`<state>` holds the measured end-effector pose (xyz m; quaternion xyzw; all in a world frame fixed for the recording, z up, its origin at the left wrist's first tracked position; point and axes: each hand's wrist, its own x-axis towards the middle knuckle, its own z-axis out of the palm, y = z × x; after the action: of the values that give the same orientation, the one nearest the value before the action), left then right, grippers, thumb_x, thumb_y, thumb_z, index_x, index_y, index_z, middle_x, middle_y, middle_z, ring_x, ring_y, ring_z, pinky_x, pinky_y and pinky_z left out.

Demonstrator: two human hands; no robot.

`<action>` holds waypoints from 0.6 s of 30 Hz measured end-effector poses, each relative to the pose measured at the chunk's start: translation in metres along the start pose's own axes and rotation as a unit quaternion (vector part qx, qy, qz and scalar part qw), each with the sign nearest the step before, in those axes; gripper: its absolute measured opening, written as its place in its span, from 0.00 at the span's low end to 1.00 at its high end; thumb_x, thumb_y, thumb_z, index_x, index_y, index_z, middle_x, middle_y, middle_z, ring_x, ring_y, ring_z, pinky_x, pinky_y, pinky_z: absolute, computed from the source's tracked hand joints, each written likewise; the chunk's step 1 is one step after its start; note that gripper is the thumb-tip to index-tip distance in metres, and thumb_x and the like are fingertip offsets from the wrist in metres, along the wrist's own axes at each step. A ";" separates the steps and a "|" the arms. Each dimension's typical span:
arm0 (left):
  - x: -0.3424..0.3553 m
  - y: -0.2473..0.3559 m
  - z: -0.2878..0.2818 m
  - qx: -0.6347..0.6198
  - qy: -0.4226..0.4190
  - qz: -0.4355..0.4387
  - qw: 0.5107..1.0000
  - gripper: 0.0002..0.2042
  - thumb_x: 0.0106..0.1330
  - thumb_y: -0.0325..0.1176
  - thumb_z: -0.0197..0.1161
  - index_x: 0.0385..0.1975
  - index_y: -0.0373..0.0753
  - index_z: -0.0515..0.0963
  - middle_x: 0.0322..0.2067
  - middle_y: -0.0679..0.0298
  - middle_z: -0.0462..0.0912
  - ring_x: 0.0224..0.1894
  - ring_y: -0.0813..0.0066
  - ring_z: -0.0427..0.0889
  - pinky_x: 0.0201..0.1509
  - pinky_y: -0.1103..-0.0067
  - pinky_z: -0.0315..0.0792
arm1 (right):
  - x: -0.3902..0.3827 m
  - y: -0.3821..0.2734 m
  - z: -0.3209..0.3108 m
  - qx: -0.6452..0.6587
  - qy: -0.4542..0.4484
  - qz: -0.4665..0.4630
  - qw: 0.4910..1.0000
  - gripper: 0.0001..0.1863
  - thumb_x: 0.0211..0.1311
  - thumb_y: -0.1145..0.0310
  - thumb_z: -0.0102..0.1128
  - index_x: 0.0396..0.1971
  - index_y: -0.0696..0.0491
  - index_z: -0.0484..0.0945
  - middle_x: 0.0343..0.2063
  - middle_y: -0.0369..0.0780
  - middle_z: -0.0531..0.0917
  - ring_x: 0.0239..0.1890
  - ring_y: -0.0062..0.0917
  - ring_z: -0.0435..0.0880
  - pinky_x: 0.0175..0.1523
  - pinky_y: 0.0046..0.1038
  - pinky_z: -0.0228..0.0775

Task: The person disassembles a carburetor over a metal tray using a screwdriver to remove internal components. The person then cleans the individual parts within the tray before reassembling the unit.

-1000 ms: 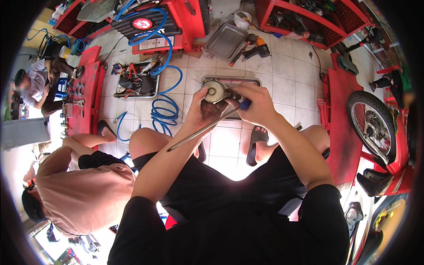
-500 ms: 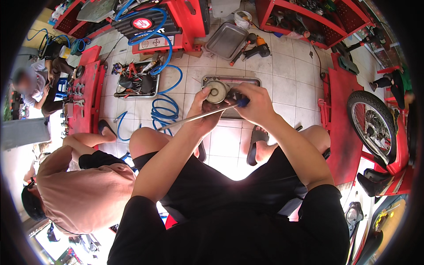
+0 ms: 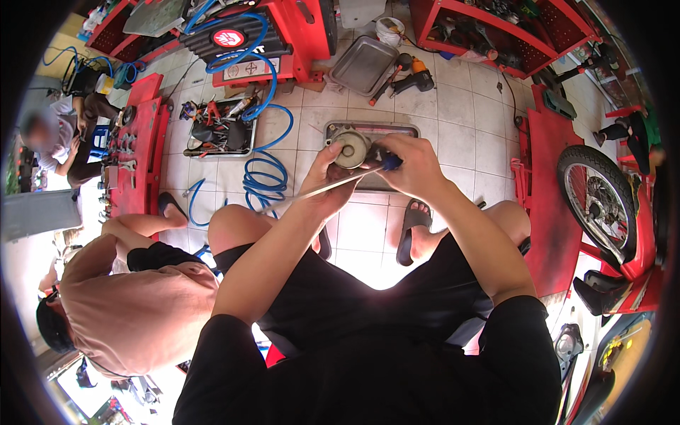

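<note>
We hold a round, pale grey metal part shaped like a disc with a raised hub (image 3: 351, 149) in front of us, just above the shallow rectangular steel tray (image 3: 397, 129) that lies on the white tiled floor, and we take this tray as our landmark. Our left hand (image 3: 324, 183) is closed around the near rim of the disc, the fingers curled under it and the thumb on its edge. Our right hand (image 3: 413, 164) is clenched on the blue handle of a long, thin steel screwdriver (image 3: 322, 189), whose shaft runs from the handle down to the left, across the left hand. We judge the disc to be stiff and rather heavy for its size, probably cast metal, and perhaps a little oily, so it may slip; the rim is the safe place to grip, not the hub in the middle. The screwdriver is light and rigid, and it is best taken by the handle. To the left of the tray a coiled blue air hose (image 3: 263, 177) lies on the tiles, and further left an open tray of mixed hand tools (image 3: 221, 129). Beyond the tray, a black and orange power drill (image 3: 414, 79) rests on the floor.
</note>
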<state>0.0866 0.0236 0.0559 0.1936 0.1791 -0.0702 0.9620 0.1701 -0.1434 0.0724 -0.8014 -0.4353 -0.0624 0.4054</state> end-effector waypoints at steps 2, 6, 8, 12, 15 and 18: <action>0.001 0.000 -0.001 0.000 -0.005 0.005 1.000 0.21 0.55 0.43 0.67 0.46 0.38 0.76 0.45 0.59 0.80 0.49 0.62 0.77 0.62 0.63 0.66 | -0.001 0.000 -0.001 0.018 -0.004 0.011 1.000 0.13 0.43 0.69 0.74 0.30 0.56 0.81 0.27 0.43 0.83 0.26 0.36 0.82 0.31 0.29 0.75; 0.003 -0.001 -0.003 0.006 -0.013 0.011 1.000 0.23 0.55 0.43 0.67 0.47 0.37 0.75 0.45 0.58 0.80 0.51 0.62 0.76 0.64 0.62 0.64 | 0.000 -0.001 -0.001 0.028 0.003 -0.008 1.000 0.13 0.45 0.68 0.72 0.31 0.54 0.80 0.24 0.41 0.81 0.25 0.37 0.80 0.30 0.32 0.72; 0.003 -0.001 -0.004 0.010 -0.022 0.008 1.000 0.23 0.55 0.43 0.67 0.48 0.37 0.74 0.46 0.58 0.80 0.51 0.62 0.76 0.64 0.62 0.64 | 0.001 -0.003 -0.002 0.034 0.004 0.007 0.999 0.13 0.45 0.67 0.72 0.31 0.54 0.80 0.24 0.42 0.81 0.25 0.37 0.80 0.30 0.32 0.72; 0.001 0.000 -0.003 0.018 -0.044 0.006 0.999 0.24 0.55 0.44 0.66 0.49 0.37 0.73 0.46 0.58 0.79 0.51 0.61 0.76 0.65 0.61 0.62 | 0.002 -0.005 -0.003 0.042 -0.021 0.043 0.998 0.13 0.46 0.68 0.72 0.31 0.55 0.80 0.25 0.42 0.82 0.26 0.38 0.81 0.32 0.31 0.73; 0.000 0.000 -0.002 0.032 -0.035 0.009 0.999 0.24 0.56 0.44 0.66 0.48 0.37 0.73 0.46 0.58 0.78 0.52 0.62 0.75 0.66 0.60 0.61 | 0.003 -0.006 -0.004 0.057 -0.014 0.034 0.998 0.13 0.44 0.70 0.73 0.31 0.56 0.81 0.29 0.44 0.83 0.28 0.37 0.83 0.33 0.29 0.74; 0.000 0.000 -0.002 0.039 -0.034 0.028 0.998 0.24 0.57 0.44 0.66 0.48 0.37 0.72 0.48 0.57 0.76 0.53 0.62 0.74 0.67 0.61 0.61 | 0.004 -0.007 -0.005 0.041 -0.028 0.023 0.999 0.14 0.44 0.70 0.73 0.32 0.57 0.81 0.29 0.44 0.83 0.28 0.36 0.83 0.34 0.29 0.75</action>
<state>0.0856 0.0250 0.0542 0.2335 0.1375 -0.0565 0.9609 0.1688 -0.1420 0.0818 -0.7952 -0.4303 -0.0132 0.4271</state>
